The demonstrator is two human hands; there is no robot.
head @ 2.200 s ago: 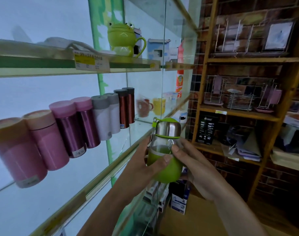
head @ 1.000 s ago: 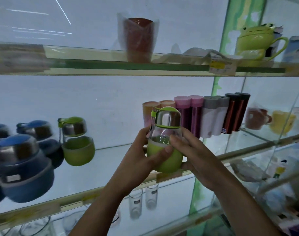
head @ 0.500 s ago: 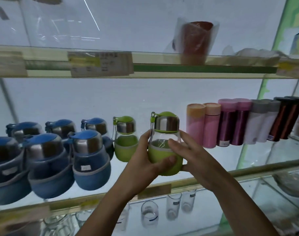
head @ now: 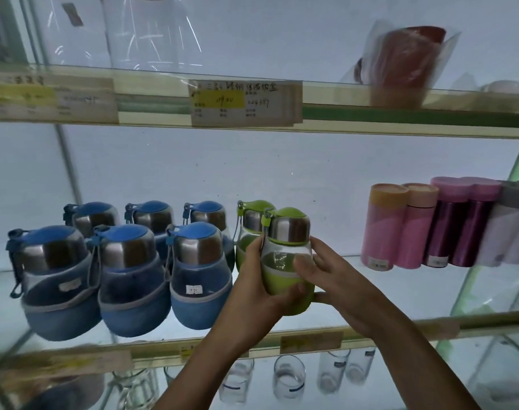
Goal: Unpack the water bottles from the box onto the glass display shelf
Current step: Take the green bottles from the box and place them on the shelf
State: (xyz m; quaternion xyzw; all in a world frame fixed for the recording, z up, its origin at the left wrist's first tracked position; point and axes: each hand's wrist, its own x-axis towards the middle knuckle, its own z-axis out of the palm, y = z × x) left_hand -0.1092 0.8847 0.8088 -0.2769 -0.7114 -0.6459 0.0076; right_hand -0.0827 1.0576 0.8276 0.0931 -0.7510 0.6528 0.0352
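**Green water bottle (head: 286, 261) clasped in both hands at the shelf**

Both hands grasp it. The left hand (head: 252, 294) wraps the green sleeve from nine o'clock, thumb across the lower front. The right hand (head: 335, 279) closes on it from three o'clock, thumb on the clear glass band. The bottle is upright, steel cap at twelve, low over the front of the glass display shelf (head: 385, 300). Whether its base touches the glass I cannot tell.

A second green bottle (head: 246, 226) stands just behind it at eleven o'clock, partly hidden. The blue bottles (head: 199, 276) fill the shelf at nine o'clock in two rows, and the pink flasks (head: 400, 229) stand well apart at two o'clock.

The step in hand looks like the set-down. To do it well, hold the bottle plumb and lower it gently so the base meets the glass flat, in line with the front blue row. The left hand's knuckles sit near the second green bottle and the nearest blue one, so a careless nudge could topple either. Release only once the bottle stands alone, then draw both hands back toward six o'clock.
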